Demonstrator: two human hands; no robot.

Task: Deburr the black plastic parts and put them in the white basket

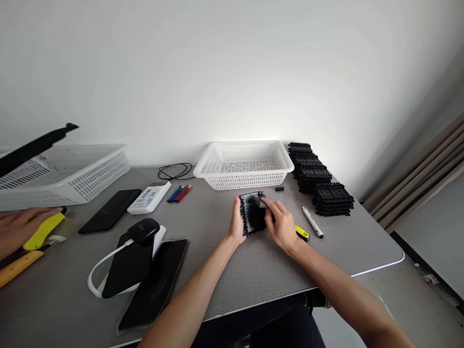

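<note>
A black ribbed plastic piece [253, 212] is held above the grey table, in front of the white basket. My left hand [237, 222] grips its left edge, thumb upright along the side. My right hand [281, 223] is at its upper right corner, fingers closed on a small light-coloured thing, too small to name, pressed against the piece's face. Close to my right wrist lies a yellow and black tool [302, 233], partly hidden by the hand. A white marker [312, 222] rests just to its right.
White basket [246, 181] at the back; stacked black pieces [332, 198] at right. Phones [155, 285], a white box [149, 197], lighters [180, 193] and a cable [176, 170] on the left. Another person's hand [21, 227] and a yellow tool [43, 232] are at far left by a second basket [90, 174].
</note>
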